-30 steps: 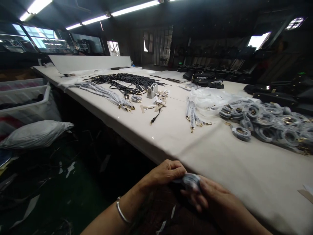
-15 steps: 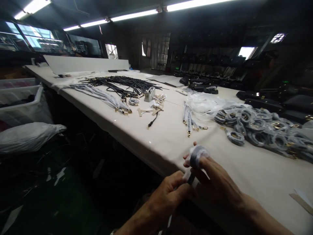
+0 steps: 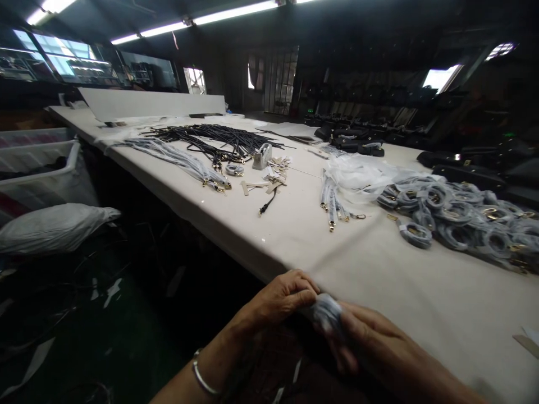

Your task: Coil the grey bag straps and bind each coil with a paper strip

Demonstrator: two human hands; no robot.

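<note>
Beside the table (image 3: 421,297), hands (image 3: 283,298) (image 3: 373,335) apparently grip a coil (image 3: 327,310).

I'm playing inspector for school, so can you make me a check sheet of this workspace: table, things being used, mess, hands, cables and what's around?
Surface: long table, pale covering.
Things in use: a blurred wrapped coil in the hands; a pile of coils on the table's right side.
Clutter: paper scraps and black straps, farther along the table.
Hands: left hand pinches at the wrapped coil's edge; right hand, partly blurred, holds its other side.
Cables: nothing seen for sure; the floor is too dark to tell.
Surroundings: white crate at left, black bags at right, ceiling lights on.
</note>
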